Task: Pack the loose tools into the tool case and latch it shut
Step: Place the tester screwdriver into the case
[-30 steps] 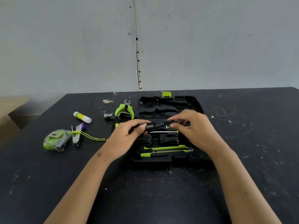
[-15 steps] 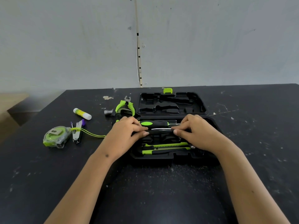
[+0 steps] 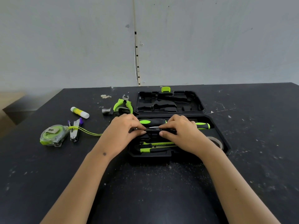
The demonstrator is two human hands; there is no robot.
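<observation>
The black tool case point(image 3: 224, 139) lies open on the table, its lid point(image 3: 169, 102) flat behind it with a green latch point(image 3: 165, 89). My left hand point(image 3: 119, 133) and my right hand point(image 3: 182, 133) both pinch a slim black tester pen point(image 3: 152, 129) and hold it low over the middle slots. A black and green screwdriver point(image 3: 152, 122) lies in the slot behind it. In the front slot sits a green utility knife point(image 3: 155, 147). Loose on the table to the left are green pliers point(image 3: 123, 105), a hammer point(image 3: 107, 111) and a green tape measure point(image 3: 51, 135).
A glue stick point(image 3: 80, 112) and a small purple and metal stapler point(image 3: 75, 130) lie left of the case. A tape roll point(image 3: 216, 141) sits at the case's right end. The black table ends at a grey wall behind. Bare tabletop lies in front of the case and to its right.
Both hands have lowered the black tester pen from above the case down into its middle, closer to the slots. The screwdriver behind it now shows.
</observation>
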